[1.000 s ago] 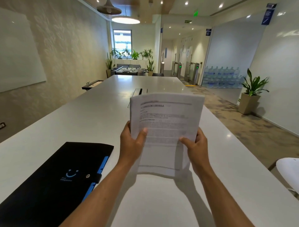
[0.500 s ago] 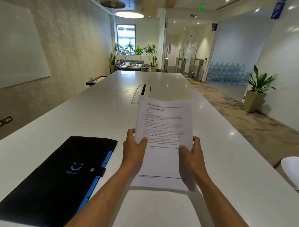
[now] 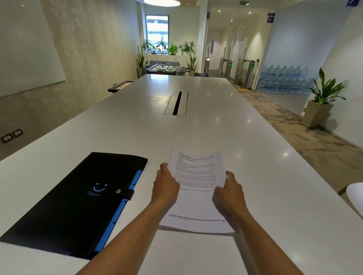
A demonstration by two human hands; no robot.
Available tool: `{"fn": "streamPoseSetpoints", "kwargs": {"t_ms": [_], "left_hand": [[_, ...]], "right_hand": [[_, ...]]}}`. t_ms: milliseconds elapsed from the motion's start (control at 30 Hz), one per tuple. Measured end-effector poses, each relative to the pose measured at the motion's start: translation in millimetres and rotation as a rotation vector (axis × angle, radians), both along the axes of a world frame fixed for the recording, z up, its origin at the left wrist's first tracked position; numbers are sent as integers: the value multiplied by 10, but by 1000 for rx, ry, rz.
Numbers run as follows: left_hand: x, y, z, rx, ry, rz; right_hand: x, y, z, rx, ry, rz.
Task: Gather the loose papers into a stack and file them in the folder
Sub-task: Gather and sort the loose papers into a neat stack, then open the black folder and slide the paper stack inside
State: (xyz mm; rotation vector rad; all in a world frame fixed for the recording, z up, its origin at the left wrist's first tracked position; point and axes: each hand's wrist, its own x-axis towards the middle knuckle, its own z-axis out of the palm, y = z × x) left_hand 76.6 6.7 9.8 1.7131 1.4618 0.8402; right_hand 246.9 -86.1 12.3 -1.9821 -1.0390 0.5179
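Left hand [image 3: 166, 188] and right hand [image 3: 228, 193] both pinch the paper stack [image 3: 196, 190] at its side edges, thumbs on top, fingers wrapped under. Change vs a second ago: stack was held up near vertical in front of the view, now it's tipped down and low, near edge looks to be touching or just above the white table [image 3: 255, 157], far edge curling up slightly. Reads as squaring done, stack being laid flat; sheets look aligned, no strays visible on the table. Black folder [image 3: 78, 196] lies just to the left of the stack, not touching it, strap with snap button [image 3: 118, 191] appears fastened, blue tab edge facing the papers. So filing hasn't started: a hand needs freeing to pop the snap. Writing: top sheet has a heading and body text, too blurred to read. Folder carries a blue smile logo with small text under it, illegible. Green exit sign [image 3: 244, 2] at ceiling, reads roughly "EXIT".
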Motion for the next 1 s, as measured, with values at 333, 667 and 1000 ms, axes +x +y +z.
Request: {"fn": "streamPoseSetpoints", "kwargs": {"t_ms": [333, 667, 1000], "left_hand": [[4, -74, -330, 327, 504, -5], [-67, -45, -335, 344, 471, 33], [-791, 128, -43, 501, 425, 202]], "right_hand": [[-128, 5, -92, -292, -449, -2], [-128, -20, -42, -313, -626, -47], [-905, 369, 89, 44, -652, 304]]}}
